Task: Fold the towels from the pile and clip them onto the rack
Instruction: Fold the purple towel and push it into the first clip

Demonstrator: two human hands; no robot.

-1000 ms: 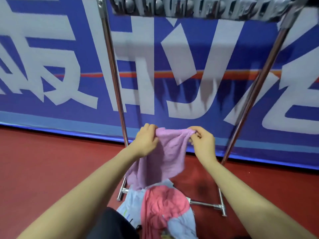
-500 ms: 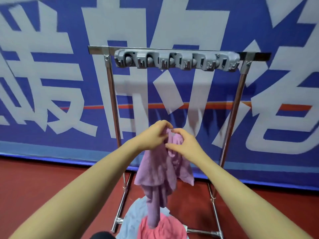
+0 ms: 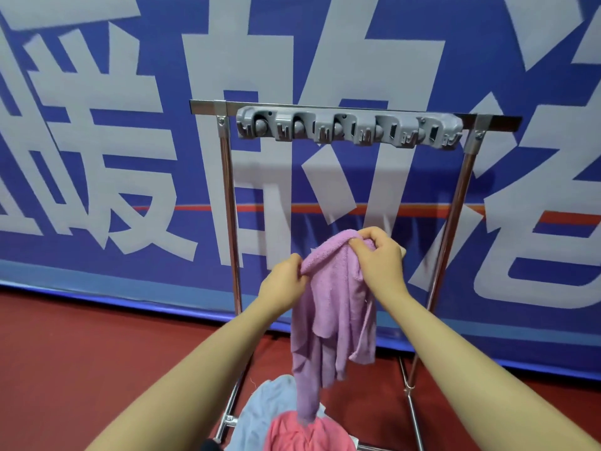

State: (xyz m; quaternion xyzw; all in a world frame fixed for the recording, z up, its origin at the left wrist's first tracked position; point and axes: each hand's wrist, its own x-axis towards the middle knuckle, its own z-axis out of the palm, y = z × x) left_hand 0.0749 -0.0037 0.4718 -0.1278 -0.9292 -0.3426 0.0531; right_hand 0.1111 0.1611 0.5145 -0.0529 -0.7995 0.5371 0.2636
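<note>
Spread apart again since half a second back: left hand (image 3: 284, 283) dropped lower and left, right hand (image 3: 379, 260) stayed higher. Shifted from bunched-together grip to a short stretch of folded edge between them. Camera view roughly same, rack (image 3: 227, 206) slightly larger in view.

Purple towel (image 3: 331, 320) held in air in front of rack, below clip bar (image 3: 349, 126), well apart from it. Left fingers (image 3: 297, 265) pinched on lower end of top fold; right fingers (image 3: 374, 237) curled round upper end. Rest hung down in loose uneven folds, tail touching pile (image 3: 292, 424) on floor by rack's base.

Likely held high to let weight straighten cloth and keep fold edge taut for clipping. Fold looked rough, not yet neat. All clips bare, none used.
</note>
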